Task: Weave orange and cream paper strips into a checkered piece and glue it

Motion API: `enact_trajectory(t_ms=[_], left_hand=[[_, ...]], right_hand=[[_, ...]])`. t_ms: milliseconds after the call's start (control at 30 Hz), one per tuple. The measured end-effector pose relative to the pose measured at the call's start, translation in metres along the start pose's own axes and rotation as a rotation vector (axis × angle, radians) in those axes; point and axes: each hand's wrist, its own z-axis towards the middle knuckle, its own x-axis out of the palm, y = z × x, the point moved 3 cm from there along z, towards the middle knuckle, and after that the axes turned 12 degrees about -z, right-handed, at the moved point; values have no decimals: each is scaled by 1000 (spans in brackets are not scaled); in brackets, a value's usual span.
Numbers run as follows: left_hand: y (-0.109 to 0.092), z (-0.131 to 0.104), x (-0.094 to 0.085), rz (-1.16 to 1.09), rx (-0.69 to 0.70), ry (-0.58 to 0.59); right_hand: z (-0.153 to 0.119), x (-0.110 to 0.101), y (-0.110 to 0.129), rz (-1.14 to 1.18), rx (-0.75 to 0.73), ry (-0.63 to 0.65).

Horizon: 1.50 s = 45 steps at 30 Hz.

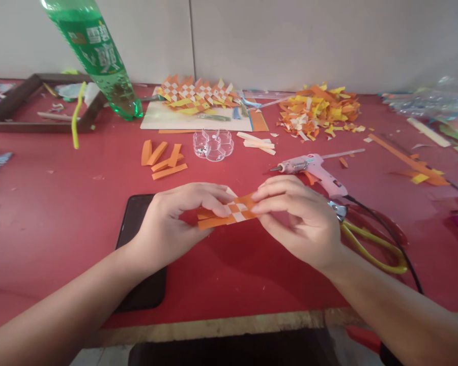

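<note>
A small woven piece of orange and white paper strips (pixel 237 209) is held up between my two hands, just above the red table. My left hand (pixel 183 213) pinches its left part, with loose orange strip ends sticking out beside the thumb. On the other side, the fingers of my right hand (pixel 297 213) grip the right end of the weave. Beneath my left wrist lies a black phone (pixel 132 223), partly covered. Loose orange strips (pixel 164 158) and a small pile of white strips (pixel 257 143) lie beyond my hands.
A pink glue gun (pixel 313 165) and yellow-handled scissors (pixel 374 246) lie at the right. Behind are a clear compartment dish (pixel 213 146), finished woven pieces (pixel 198 94), a heap of paper scraps (pixel 320 109), a green bottle (pixel 99 56) and a dark frame (pixel 30 127).
</note>
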Motion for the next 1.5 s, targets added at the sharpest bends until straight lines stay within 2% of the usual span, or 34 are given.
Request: enact_trajectory(t_ms=[100,233,433,633,867,1067,1233,1500], left_hand=[[0,-1,-1,52,77,-1],[3,-1,-1,6,136,-3],[9,1,2,-164,-60,-103],[13,7,1,-294,-234,-136],[17,4,3,-383,-367,-41],[16,1,2,-290,-353,-18],[14,1,3,-328,-356,28],[12,0,6,-436,-329,148]], right_hand=[[0,-2,0,-18,-10,-29],[-2,-2,-1,10,-53,-59],[0,1,0,-1,-58,-30],[0,1,1,-31,-31,2],[-3,4,-3,-29,29,37],[-2,5,-1,12,-15,58],[0,4,0,15,-1,62],[-6,5,-5,74,158,71]])
